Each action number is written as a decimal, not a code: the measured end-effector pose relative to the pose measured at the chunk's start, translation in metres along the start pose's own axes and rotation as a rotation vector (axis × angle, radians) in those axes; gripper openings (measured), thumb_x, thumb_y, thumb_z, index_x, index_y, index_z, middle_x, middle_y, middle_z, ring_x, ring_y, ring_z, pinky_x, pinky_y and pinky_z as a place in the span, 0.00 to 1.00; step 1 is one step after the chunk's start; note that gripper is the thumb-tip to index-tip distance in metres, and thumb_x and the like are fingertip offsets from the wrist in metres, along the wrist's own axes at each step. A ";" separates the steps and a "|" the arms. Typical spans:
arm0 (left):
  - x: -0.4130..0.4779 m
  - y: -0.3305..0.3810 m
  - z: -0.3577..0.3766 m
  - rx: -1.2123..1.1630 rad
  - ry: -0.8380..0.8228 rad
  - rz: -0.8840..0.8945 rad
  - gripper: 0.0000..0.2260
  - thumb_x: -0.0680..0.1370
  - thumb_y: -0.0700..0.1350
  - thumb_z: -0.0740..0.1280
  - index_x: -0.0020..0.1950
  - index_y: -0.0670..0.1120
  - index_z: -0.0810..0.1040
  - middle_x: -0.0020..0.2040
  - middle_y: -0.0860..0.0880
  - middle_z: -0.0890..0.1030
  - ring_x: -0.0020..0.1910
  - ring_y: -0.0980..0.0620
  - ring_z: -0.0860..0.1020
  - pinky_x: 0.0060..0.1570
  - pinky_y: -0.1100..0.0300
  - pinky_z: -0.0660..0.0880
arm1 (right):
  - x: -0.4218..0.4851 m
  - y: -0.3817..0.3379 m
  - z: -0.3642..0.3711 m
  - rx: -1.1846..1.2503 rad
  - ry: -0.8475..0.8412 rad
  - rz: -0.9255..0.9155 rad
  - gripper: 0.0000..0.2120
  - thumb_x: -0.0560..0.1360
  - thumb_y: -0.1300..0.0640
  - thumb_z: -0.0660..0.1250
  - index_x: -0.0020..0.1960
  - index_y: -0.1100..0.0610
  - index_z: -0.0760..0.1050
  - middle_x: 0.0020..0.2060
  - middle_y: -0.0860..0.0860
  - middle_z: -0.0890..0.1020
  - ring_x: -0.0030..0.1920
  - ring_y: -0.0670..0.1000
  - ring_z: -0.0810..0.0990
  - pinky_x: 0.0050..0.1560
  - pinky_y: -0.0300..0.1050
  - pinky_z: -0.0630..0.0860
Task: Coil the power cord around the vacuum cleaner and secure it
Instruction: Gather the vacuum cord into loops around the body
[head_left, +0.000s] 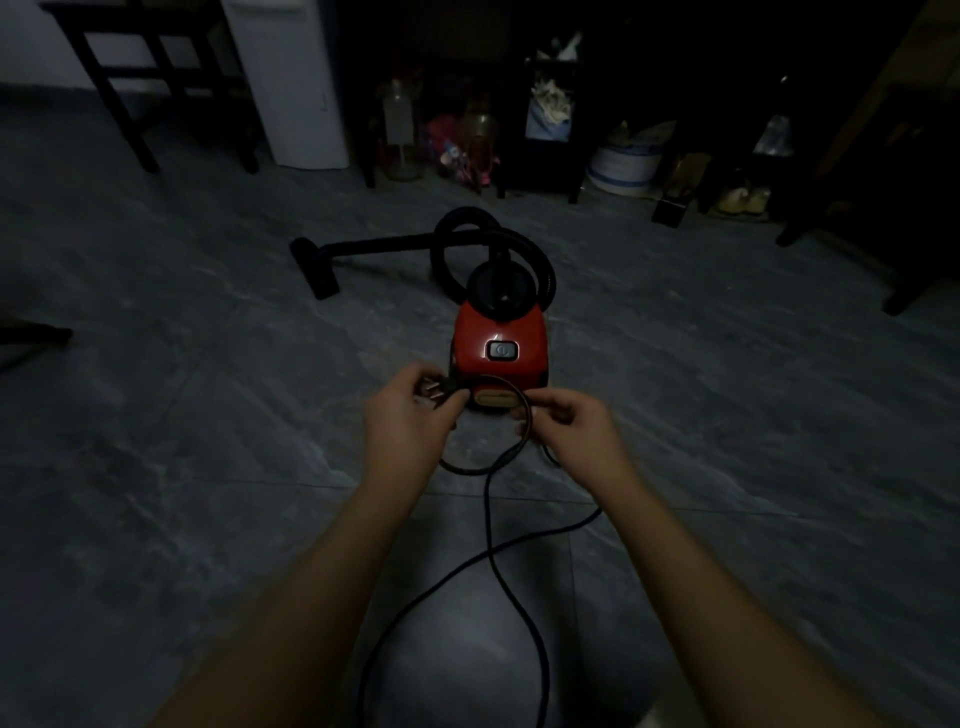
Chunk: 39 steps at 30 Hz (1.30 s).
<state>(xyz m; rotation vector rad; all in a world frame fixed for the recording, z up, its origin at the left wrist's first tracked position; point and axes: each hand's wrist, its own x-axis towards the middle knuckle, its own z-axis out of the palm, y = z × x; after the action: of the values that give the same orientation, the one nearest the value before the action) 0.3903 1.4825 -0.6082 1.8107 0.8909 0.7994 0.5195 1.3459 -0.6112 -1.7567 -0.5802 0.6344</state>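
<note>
A small red vacuum cleaner (500, 340) stands on the grey floor in the middle of the head view, its black hose (457, 244) looped behind it and ending in a floor nozzle (314, 270) at the left. My left hand (410, 413) grips the plug (439, 388) of the black power cord (491, 525) just in front of the vacuum. My right hand (566, 423) pinches the cord a short way along, so a small loop arcs between both hands. The remaining cord trails in curves over the floor toward me.
Dark chair legs (140, 104) and a white appliance (296, 83) stand at the back left. Bottles, a bucket (623, 166) and clutter sit under dark furniture along the back. Another dark furniture leg (904, 291) is at the right. Grey tiled floor surrounds the vacuum.
</note>
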 end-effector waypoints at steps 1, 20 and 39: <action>0.000 -0.001 0.002 0.028 0.003 0.017 0.09 0.71 0.44 0.76 0.46 0.45 0.79 0.40 0.51 0.82 0.38 0.54 0.83 0.39 0.57 0.81 | -0.002 0.000 -0.001 0.032 -0.001 0.006 0.09 0.79 0.66 0.64 0.55 0.59 0.81 0.45 0.57 0.86 0.45 0.54 0.86 0.48 0.43 0.82; 0.007 0.008 0.014 0.430 -0.357 0.378 0.13 0.74 0.51 0.72 0.58 0.54 0.82 0.50 0.56 0.83 0.47 0.61 0.78 0.49 0.62 0.77 | 0.006 0.000 -0.033 -0.262 -0.116 -0.093 0.07 0.76 0.65 0.68 0.50 0.57 0.83 0.40 0.49 0.86 0.37 0.38 0.81 0.42 0.32 0.76; 0.013 0.004 -0.001 -0.026 -0.169 0.017 0.06 0.76 0.40 0.72 0.50 0.48 0.85 0.42 0.49 0.86 0.41 0.50 0.85 0.45 0.52 0.83 | 0.006 -0.006 -0.026 -0.209 0.043 -0.194 0.10 0.77 0.61 0.68 0.44 0.47 0.81 0.39 0.44 0.84 0.44 0.42 0.82 0.52 0.43 0.79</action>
<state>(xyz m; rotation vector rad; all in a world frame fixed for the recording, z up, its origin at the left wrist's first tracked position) 0.3972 1.4931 -0.6021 1.8350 0.7530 0.6540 0.5410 1.3335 -0.6002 -1.8744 -0.7988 0.4116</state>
